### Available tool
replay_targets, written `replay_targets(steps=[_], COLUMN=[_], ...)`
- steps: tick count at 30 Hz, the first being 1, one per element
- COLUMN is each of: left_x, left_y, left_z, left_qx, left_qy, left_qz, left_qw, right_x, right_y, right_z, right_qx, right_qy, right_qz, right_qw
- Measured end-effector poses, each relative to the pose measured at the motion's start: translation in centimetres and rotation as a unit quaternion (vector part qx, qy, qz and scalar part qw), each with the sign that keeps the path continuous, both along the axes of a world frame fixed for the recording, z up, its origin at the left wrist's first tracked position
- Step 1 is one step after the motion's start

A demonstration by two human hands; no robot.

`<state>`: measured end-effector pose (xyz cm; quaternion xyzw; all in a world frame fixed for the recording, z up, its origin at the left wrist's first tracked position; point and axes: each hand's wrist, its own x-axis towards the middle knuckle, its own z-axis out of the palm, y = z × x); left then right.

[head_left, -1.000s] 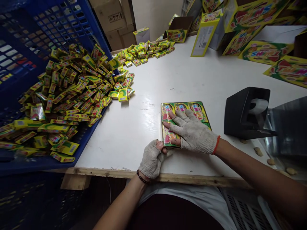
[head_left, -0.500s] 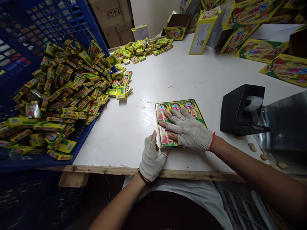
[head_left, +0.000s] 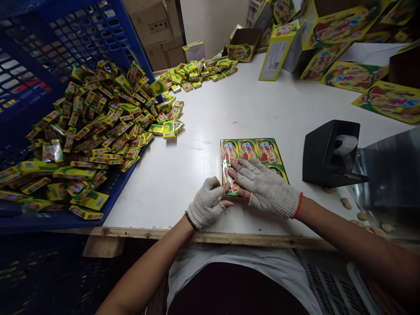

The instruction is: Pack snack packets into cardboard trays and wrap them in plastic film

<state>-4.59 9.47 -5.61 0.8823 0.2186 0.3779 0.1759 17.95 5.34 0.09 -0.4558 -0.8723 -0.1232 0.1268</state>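
A flat block of small yellow-green candy packs [head_left: 251, 153], laid side by side, rests on the white table [head_left: 249, 105] in front of me. My right hand [head_left: 262, 186], in a fingerless knit glove, lies flat on the block's near part with fingers spread. My left hand [head_left: 207, 202], gloved the same way, presses against the block's near left corner with fingers curled; whether they pinch anything is hidden.
A blue plastic crate [head_left: 62, 48] tipped on its side spills several loose candy packs [head_left: 95, 127] onto the table's left. More packs [head_left: 197, 72] lie at the back. Large yellow display cartons [head_left: 331, 30] stand far right. A black tape dispenser [head_left: 331, 153] sits right of the block.
My left hand moved from the table edge up against the block's left corner. My right hand slid slightly toward me on the block, baring more of the far packs.
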Motion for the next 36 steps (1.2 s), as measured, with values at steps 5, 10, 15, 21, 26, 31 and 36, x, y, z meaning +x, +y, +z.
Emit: replay_targets(steps=[5,10,15,21,26,31,36], left_x=[-0.6,0.5,3.4,5.5,5.4,5.3,5.4], left_y=[0.7,1.1,2.4,4.7,4.6,4.3,4.1], left_z=[0.7,3.7,4.6,2.9,2.3,2.4,2.8], left_qx=[0.147,0.231,0.197,0.23,0.232,0.203,0.203], left_qy=[0.059,0.136,0.164,0.159,0.107,0.121,0.095], left_qz=[0.057,-0.003,-0.086,-0.081,-0.062,-0.054,-0.051], left_qw=[0.986,0.963,0.963,0.957,0.965,0.97,0.973], right_x=[1.8,4.1,4.8,8.0,12.4,14.1,14.5], right_y=[-2.1,-3.2,-2.5,-2.2,-6.8,-8.3,-6.3], right_z=[-0.3,-1.5,-2.1,-1.8,-1.0,-1.5,-1.7], right_qx=[-0.005,0.044,0.063,0.009,0.095,0.023,0.042], right_qy=[-0.002,0.004,0.006,0.08,0.378,0.495,0.556], right_qz=[0.003,0.018,0.041,-0.072,-0.447,-0.572,-0.537], right_qw=[1.0,0.999,0.997,0.994,0.805,0.654,0.633])
